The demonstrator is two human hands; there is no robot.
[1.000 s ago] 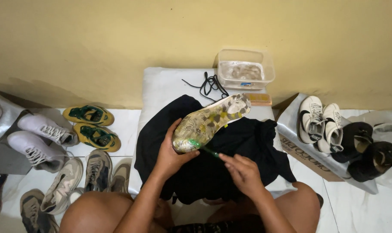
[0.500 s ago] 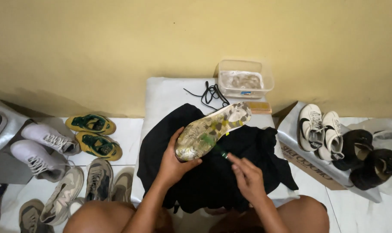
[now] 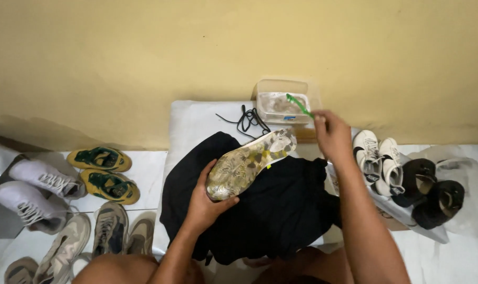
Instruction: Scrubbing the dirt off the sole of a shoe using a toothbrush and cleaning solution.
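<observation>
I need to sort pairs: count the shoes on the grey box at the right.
4: two white sneakers at the box's left end, two black shoes at its right. More may be hidden.

a single head-worn camera is looking steeply down from above the seated person, facing a yellow wall [image 3: 144, 58] ahead. it is sitting close, taking in both forearms, the lap and the tiled floor [image 3: 149, 168] to either side. no second view is sharing the scene.
</observation>
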